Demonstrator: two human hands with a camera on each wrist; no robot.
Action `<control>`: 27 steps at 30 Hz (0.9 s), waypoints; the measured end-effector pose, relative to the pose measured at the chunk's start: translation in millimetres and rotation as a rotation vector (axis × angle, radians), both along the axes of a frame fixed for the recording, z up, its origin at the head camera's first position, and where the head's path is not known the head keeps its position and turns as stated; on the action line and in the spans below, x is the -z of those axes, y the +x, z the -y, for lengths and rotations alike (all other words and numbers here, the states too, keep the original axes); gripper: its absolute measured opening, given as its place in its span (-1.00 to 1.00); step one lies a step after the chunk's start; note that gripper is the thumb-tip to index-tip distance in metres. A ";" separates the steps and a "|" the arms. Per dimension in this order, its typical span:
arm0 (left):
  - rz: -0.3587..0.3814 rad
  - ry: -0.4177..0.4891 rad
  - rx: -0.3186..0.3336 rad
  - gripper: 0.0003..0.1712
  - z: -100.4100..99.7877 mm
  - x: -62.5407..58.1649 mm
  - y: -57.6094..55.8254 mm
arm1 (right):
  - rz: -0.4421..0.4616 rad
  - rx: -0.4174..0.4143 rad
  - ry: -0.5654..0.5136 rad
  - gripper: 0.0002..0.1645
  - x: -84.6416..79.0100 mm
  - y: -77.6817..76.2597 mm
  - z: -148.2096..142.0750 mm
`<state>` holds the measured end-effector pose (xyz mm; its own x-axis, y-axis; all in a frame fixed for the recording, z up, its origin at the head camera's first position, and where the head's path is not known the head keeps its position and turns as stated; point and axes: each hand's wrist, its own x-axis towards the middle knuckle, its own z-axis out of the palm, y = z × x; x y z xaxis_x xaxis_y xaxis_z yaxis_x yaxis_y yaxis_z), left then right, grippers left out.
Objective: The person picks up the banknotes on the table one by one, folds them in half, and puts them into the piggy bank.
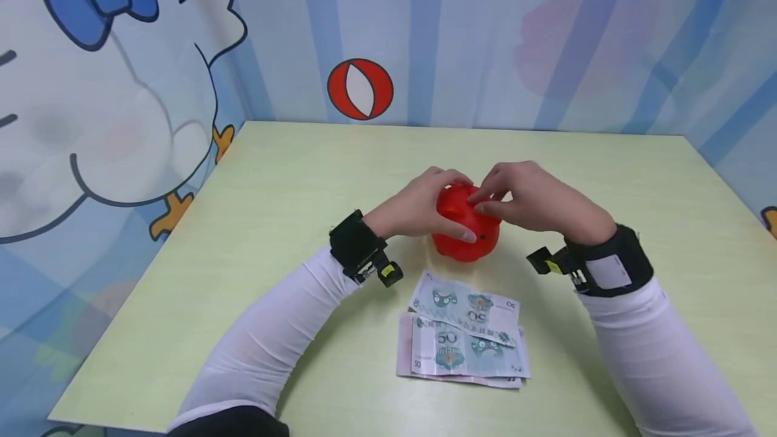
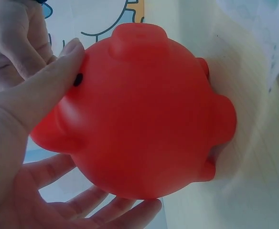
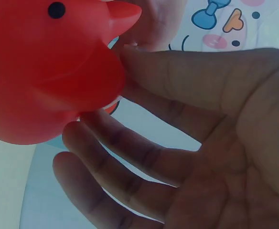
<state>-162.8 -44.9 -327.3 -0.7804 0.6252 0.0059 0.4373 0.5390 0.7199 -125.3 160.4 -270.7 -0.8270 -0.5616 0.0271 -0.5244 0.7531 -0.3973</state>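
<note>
A round red piggy bank (image 1: 466, 248) stands on the table, its snout (image 2: 139, 40) facing the person. My left hand (image 1: 419, 211) grips it from the side, thumb across the front near an eye and fingers around the far side. At its top, my right hand (image 1: 528, 197) brings thumb and index fingertips close together by an ear (image 3: 89, 88). That ear hides part of these fingertips, so whether they pinch anything cannot be made out. The other right fingers (image 3: 125, 148) are loosely bent. Closer to the person lie several green-toned 50 banknotes (image 1: 464, 309), overlapping.
Beneath the banknotes a pinkish note (image 1: 403, 349) sticks out. The pale wooden table (image 1: 322, 174) reaches back to a cartoon-printed blue backdrop (image 1: 473, 39). Both wrists wear black straps with small cameras, the left one (image 1: 388, 272) hanging near the notes.
</note>
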 end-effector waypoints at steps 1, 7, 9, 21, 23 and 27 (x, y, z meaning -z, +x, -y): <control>0.000 0.002 0.001 -0.04 0.3 0.9 0.0 | -0.001 0.000 -0.001 -0.75 0.2 0.9 0.5; -0.013 -0.019 0.035 -0.03 0.8 4.0 2.4 | -0.025 0.048 -0.027 -0.71 -1.8 10.6 1.3; -0.019 -0.052 0.051 0.00 1.5 1.3 4.2 | -0.040 0.066 -0.022 -0.69 -6.9 17.6 0.9; -0.313 -0.304 -0.126 -0.04 20.2 -39.9 49.0 | -0.071 -0.004 0.104 -0.69 -26.4 66.4 3.3; -0.349 -0.356 -0.131 -0.17 24.0 -40.0 57.8 | -0.034 -0.038 0.157 -0.71 -21.7 70.0 5.7; -0.323 -0.465 -0.087 -0.44 30.1 -27.2 66.9 | 0.120 -0.089 0.269 -0.64 -4.2 66.9 10.7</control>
